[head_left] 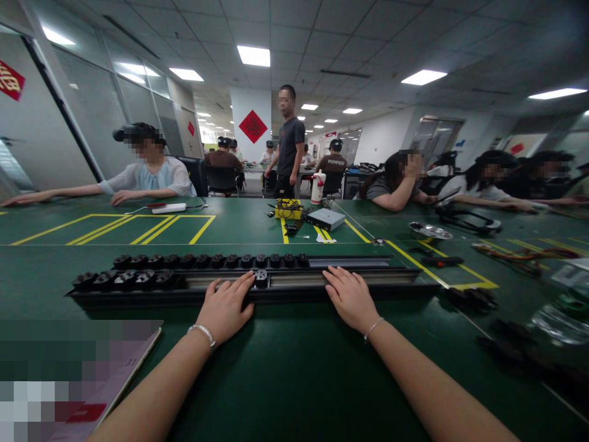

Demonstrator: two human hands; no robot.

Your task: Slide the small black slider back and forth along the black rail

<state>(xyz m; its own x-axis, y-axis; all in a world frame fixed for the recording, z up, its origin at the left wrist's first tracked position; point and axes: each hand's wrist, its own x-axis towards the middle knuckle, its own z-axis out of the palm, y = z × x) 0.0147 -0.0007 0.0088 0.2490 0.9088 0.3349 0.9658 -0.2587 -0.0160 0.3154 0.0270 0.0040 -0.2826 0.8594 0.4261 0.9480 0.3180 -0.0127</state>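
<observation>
A long black track rail lies crosswise on the green table in front of me. On its near channel rests my left hand, fingers stretched out flat. The fingertips are right beside a single black socket-like module in that channel; whether they touch it I cannot tell. Farther right, my right hand lies with spread fingers over the same rail, holding nothing. Several more black modules sit at the left end of the near channel. Behind it, a second row of modules fills much of the far rail.
Loose black parts and a clear plastic container are at the right. A metal bowl, a grey box and a yellow wire-wrapped item stand beyond the rails. A booklet lies front left. People sit opposite; one stands.
</observation>
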